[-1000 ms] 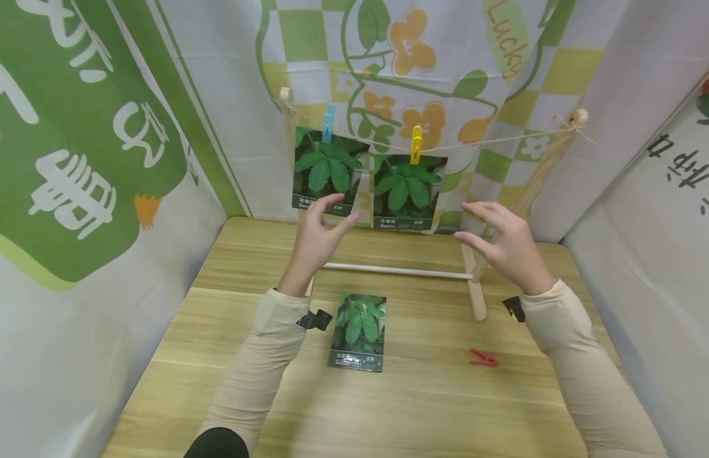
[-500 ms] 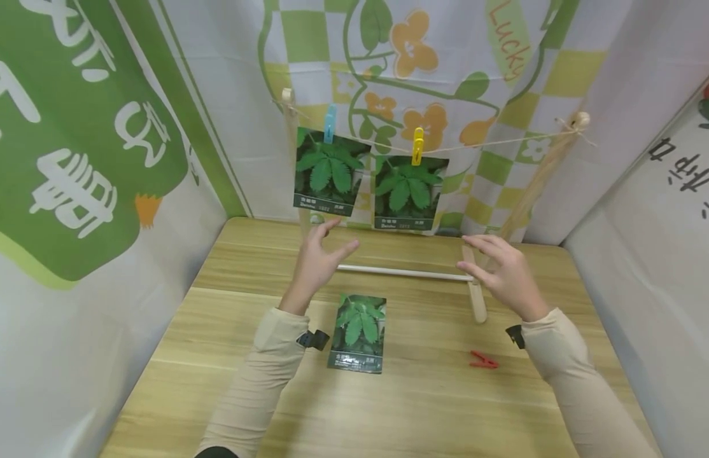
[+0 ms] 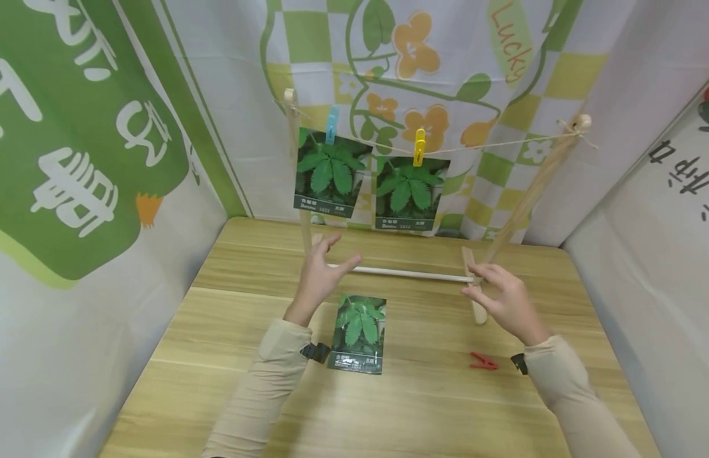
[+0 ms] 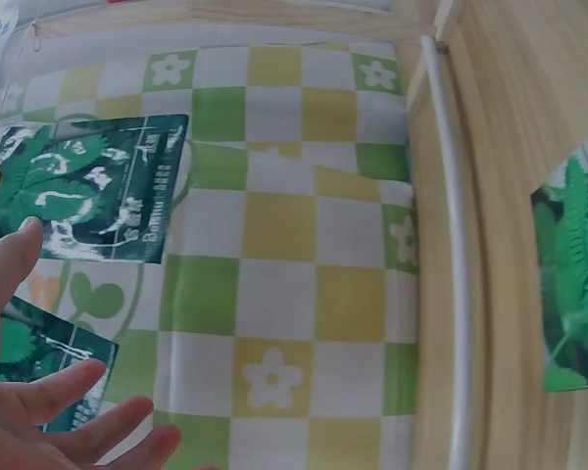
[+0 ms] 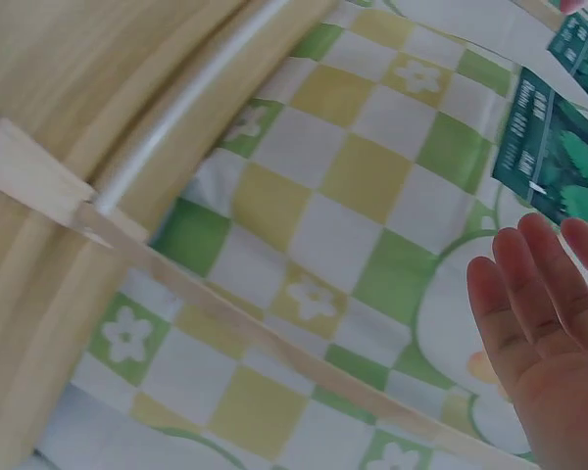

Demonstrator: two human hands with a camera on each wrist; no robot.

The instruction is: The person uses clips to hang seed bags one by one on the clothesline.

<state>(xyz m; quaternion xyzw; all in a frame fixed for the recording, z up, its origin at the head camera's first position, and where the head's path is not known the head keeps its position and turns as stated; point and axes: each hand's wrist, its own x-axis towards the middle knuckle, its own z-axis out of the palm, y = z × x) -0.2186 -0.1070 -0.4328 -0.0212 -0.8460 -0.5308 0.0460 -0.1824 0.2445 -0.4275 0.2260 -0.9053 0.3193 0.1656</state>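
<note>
My left hand (image 3: 320, 277) hovers above the table with thumb and fingers spread, holding nothing. Below the string on the right, my right hand (image 3: 503, 302) is also relaxed and holds nothing, its fingertips overlapping the rack's right foot (image 3: 478, 308). One green leaf-picture packet (image 3: 333, 172) hangs from a blue clothespin (image 3: 331, 125), slightly tilted. Beside it a second leaf-picture packet (image 3: 410, 194) hangs from a yellow clothespin (image 3: 419, 147). A third leaf-picture packet (image 3: 359, 334) lies flat on the table, and a red clothespin (image 3: 484, 361) lies to its right.
A wooden rack carries the string (image 3: 498, 145) between its left post (image 3: 290, 117) and right post (image 3: 534, 184). A white rod (image 3: 408, 274) joins its feet low over the wooden table (image 3: 423, 407). Printed cloth (image 3: 515, 102) hangs behind, and white walls stand at both sides.
Both hands have come down and toward the body from beside the hanging packets. The packets and clothespins have stayed in place; the view has shifted slightly.
</note>
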